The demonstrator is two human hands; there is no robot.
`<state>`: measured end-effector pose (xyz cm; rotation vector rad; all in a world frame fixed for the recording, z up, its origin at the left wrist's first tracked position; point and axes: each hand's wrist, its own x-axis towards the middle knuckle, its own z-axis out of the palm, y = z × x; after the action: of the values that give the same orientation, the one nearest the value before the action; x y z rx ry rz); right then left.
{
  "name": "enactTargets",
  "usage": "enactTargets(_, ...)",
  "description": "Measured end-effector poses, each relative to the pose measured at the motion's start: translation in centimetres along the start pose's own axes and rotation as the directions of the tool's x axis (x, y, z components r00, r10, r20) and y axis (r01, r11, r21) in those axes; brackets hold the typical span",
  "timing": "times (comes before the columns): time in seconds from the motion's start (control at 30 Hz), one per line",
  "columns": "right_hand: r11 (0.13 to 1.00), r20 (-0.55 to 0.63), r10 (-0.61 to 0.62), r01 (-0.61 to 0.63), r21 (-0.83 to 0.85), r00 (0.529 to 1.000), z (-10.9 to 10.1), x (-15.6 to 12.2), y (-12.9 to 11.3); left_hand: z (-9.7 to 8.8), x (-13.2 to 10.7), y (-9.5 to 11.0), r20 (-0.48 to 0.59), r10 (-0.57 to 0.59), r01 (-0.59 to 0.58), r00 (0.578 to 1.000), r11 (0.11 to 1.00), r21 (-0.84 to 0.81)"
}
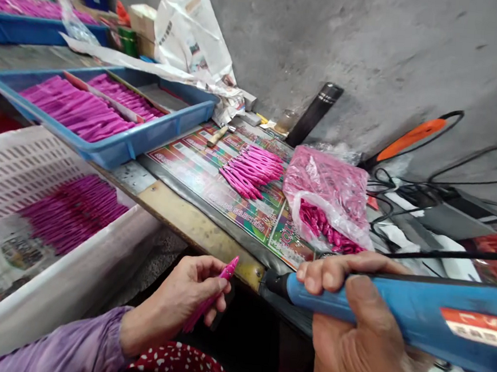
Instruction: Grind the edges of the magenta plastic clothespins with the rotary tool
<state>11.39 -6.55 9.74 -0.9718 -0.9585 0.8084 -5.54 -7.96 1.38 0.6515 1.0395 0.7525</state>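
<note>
My left hand [181,301] is closed around a single pink pen-like piece [224,277], its tip pointing up toward the bench edge. My right hand [360,326] grips a blue electric hand tool [419,317] whose black nose [275,282] points left at the pink piece, a short gap apart. On the bench ahead lies a loose pile of the same pink pieces [252,171] on a printed sheet [217,192]. A clear plastic bag [327,195] full of smaller pink parts lies to its right.
A blue tray [149,135] with rows of pink pieces sits at the left. A white slotted crate [27,203] below holds more. Black cables [407,193], an orange-handled tool [409,138] and a black cylinder [314,114] lie near the grey wall.
</note>
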Motion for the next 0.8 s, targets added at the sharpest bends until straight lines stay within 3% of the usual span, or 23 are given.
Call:
enactTargets(0.23,0.992,0.087,-0.090,0.097,-0.077,0.992,0.6,-0.7,0.2,0.1,0.3,-1.1,0.026,-0.019,0.022,0.999,0.994,-0.108)
enactTargets(0.5,0.995,0.148,-0.082,0.088,-0.037,0.986,1.3,-0.7,0.3,1.0,1.0,-1.0,0.023,-0.066,0.070,0.998,0.957,-0.282)
enactTargets(0.8,0.998,0.220,-0.057,0.051,0.033,0.974,1.3,-0.7,0.6,1.6,1.4,-1.1,-0.034,-0.105,0.093,0.994,0.962,-0.258)
